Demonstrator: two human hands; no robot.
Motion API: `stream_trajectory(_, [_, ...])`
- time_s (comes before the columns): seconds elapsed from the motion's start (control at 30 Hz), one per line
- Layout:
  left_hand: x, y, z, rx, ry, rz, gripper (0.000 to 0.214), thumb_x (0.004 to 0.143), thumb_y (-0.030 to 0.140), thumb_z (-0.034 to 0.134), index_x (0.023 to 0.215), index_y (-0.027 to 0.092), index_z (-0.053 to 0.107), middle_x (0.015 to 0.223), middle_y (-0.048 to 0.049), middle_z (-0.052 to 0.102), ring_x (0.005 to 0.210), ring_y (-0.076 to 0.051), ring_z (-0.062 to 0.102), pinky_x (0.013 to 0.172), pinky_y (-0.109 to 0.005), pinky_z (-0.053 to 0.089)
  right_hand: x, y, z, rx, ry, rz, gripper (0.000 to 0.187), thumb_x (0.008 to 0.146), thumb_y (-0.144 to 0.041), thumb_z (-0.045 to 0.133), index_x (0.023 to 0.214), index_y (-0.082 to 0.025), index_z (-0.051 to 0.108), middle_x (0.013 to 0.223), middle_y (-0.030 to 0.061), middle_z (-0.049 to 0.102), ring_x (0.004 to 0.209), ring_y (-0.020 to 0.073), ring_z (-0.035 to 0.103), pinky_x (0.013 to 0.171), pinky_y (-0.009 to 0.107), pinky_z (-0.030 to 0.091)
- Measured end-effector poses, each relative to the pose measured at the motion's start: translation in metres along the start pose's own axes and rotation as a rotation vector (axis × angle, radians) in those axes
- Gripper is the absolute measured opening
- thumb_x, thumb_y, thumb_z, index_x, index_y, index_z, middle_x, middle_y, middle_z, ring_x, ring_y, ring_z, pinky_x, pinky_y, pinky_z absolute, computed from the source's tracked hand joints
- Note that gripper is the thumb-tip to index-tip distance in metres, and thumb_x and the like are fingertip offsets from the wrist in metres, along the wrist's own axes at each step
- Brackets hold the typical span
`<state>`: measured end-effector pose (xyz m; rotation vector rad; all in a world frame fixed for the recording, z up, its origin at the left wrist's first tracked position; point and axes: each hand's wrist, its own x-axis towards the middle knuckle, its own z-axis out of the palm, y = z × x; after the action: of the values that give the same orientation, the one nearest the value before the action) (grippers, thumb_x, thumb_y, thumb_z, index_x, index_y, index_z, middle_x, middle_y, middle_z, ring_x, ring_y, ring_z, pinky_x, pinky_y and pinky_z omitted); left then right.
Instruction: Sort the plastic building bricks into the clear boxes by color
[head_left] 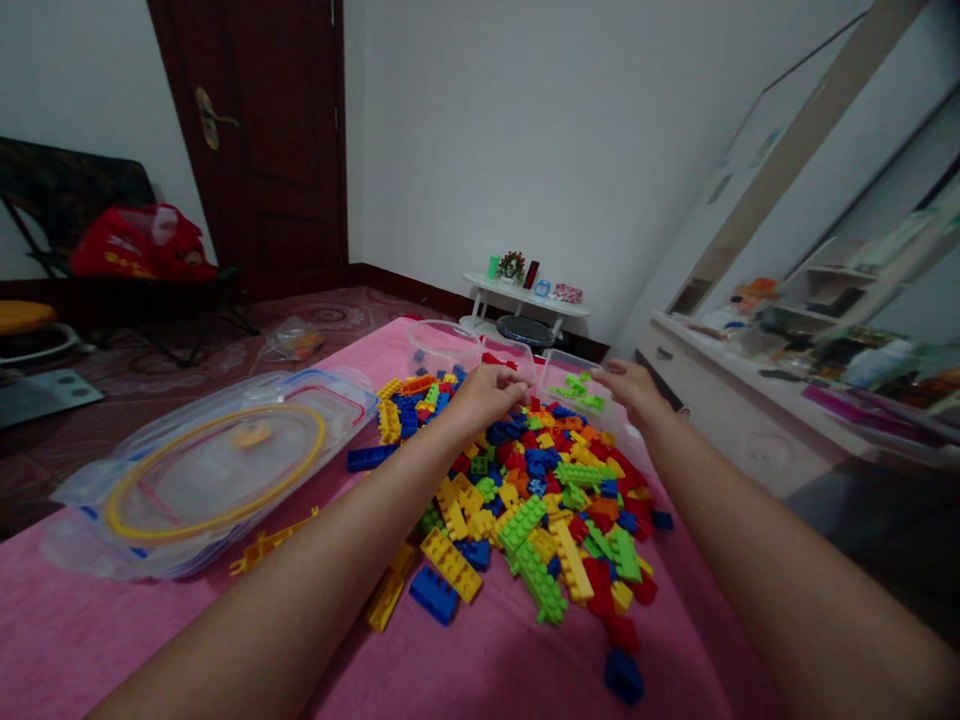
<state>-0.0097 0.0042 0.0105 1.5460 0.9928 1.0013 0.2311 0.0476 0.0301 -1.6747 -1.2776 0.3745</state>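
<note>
Building blocks (536, 480) in red, yellow, blue, green and orange lie heaped on a pink cloth. Over the far part of the heap is my left hand (495, 392), its fingers curled together in front of a clear container with red blocks (491, 360). Whatever those fingers may hold is too small to make out. My right hand (630, 386) hovers at the right side of another clear container (551, 408), which has green blocks (579, 388) inside. The fingers of that hand reach out apart, with no block visible in them.
Clear plastic lids (202, 480), one with a yellow ring, are stacked on the cloth (45, 640) at left. A round clear container (442, 335) stands at the far edge. A white dresser (720, 400) is close on the right, and a small white table (517, 292) stands beyond.
</note>
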Motion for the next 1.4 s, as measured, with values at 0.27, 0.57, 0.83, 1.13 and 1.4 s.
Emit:
stream_trajectory(0.27, [-0.003,0.000,0.001,0.115,0.020,0.077,0.024,0.079,0.020,0.055,0.097,0.010,0.068,0.083,-0.0094,0.071,0.063,-0.012,0.062,0.056,-0.021,0.047,-0.085,-0.019,-0.003,0.244,-0.247,-0.102,0.028,0.060,-0.030,0.072,0.083,-0.014,0.070,0.083,0.0062,0.071,0.074,0.0165,0.064,0.070,0.030,0.050])
stream_trajectory(0.57, [-0.005,0.012,-0.018,-0.004,0.145,0.125,0.020,0.079,0.019,0.054,0.092,0.009,0.066,0.082,-0.0085,0.070,0.065,-0.010,0.063,0.053,-0.017,0.045,-0.177,-0.049,0.022,0.049,-0.581,-0.392,0.017,0.075,-0.018,0.058,0.087,-0.017,0.069,0.083,0.0039,0.070,0.075,0.0153,0.062,0.071,0.028,0.047])
stream_trajectory(0.83, [-0.020,0.047,-0.032,-0.162,0.227,0.178,0.017,0.081,0.016,0.055,0.093,0.009,0.064,0.081,-0.0081,0.069,0.060,-0.007,0.060,0.055,-0.018,0.046,-0.264,-0.082,0.049,-0.264,-0.822,-1.070,0.025,0.080,-0.030,0.062,0.103,-0.021,0.060,0.107,0.0039,0.062,0.107,0.0199,0.047,0.096,0.036,0.034])
stream_trajectory(1.13, [-0.029,0.060,-0.029,-0.164,0.216,0.227,0.018,0.081,0.019,0.058,0.094,0.009,0.065,0.082,-0.0087,0.069,0.060,-0.007,0.060,0.061,-0.021,0.048,-0.270,-0.072,0.072,-0.465,-0.711,-1.295,0.020,0.089,-0.029,0.046,0.099,-0.022,0.061,0.104,0.0055,0.061,0.112,0.0231,0.042,0.102,0.045,0.026])
stream_trajectory(1.4, [-0.027,0.058,-0.029,-0.141,0.227,0.228,0.016,0.081,0.016,0.056,0.092,0.009,0.064,0.080,-0.0081,0.069,0.059,-0.007,0.059,0.055,-0.017,0.045,-0.212,-0.057,0.054,-0.579,-0.448,-1.112,0.015,0.087,-0.025,0.050,0.086,-0.019,0.064,0.094,0.0072,0.059,0.097,0.0214,0.046,0.097,0.042,0.028])
